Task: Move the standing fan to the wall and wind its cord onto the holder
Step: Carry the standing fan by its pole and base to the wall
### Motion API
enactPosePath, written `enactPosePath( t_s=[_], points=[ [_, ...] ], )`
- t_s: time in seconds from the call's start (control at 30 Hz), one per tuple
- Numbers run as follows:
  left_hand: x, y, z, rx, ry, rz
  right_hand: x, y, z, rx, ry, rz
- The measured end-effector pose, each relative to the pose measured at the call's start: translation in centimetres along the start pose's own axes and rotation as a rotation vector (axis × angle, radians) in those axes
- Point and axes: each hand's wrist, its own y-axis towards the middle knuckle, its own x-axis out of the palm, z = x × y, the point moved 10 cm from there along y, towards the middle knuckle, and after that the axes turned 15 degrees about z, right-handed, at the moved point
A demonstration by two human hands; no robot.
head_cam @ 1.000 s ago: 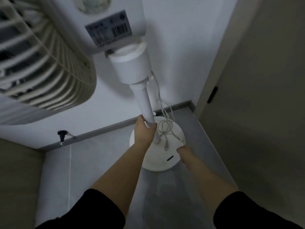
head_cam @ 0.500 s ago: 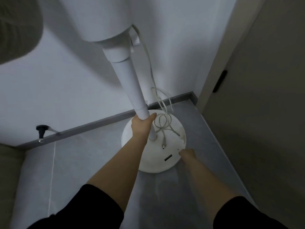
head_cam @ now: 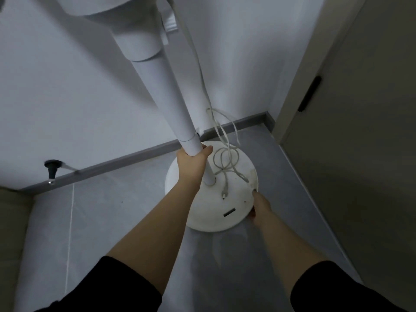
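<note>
The white standing fan rises from a round base on the grey floor, close to the white wall. Its pole runs up to the motor housing at the top of the view; the fan head is out of frame. My left hand is wrapped around the lower pole. My right hand grips the base's right rim, thumb on top. The white cord hangs down from the housing, loops loosely on the base and ends in a plug. A small bracket sits behind the housing.
A dark skirting board runs along the wall's foot. A black door stopper sticks out at the left. A beige door or cabinet panel with a dark recessed handle fills the right side. A beige surface edges the far left.
The view has dropped and closed in, so the fan grille and label have left the frame. My right hand has shifted up along the base rim. The left hand still holds the pole.
</note>
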Motion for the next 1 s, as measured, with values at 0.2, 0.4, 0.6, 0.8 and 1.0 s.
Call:
enactPosePath(
  t_s=[0.2, 0.4, 0.6, 0.8, 1.0],
  points=[
    [-0.7, -0.4, -0.2, 0.085, 0.013, 0.016, -0.7, 2.9, 2.4, 0.069, 0.074, 0.075],
    [-1.9, -1.1, -0.3, 0.13, -0.039, 0.111, -1.7, 1.1, 2.4, 0.0, 0.13, 0.189],
    [-3.6, -1.6, -1.3, 0.052, -0.122, 0.232, -2.3, -3.2, 1.1, -0.117, -0.064, 0.254],
    [-4.4, -1.2, -1.2, -0.012, -0.177, 0.249, -2.2, -3.3, 1.6, -0.176, -0.173, 0.195],
    [-4.9, -1.2, -0.3, -0.006, -0.107, 0.195, -1.9, -3.6, 2.4, -0.172, -0.114, 0.191]
  ],
)
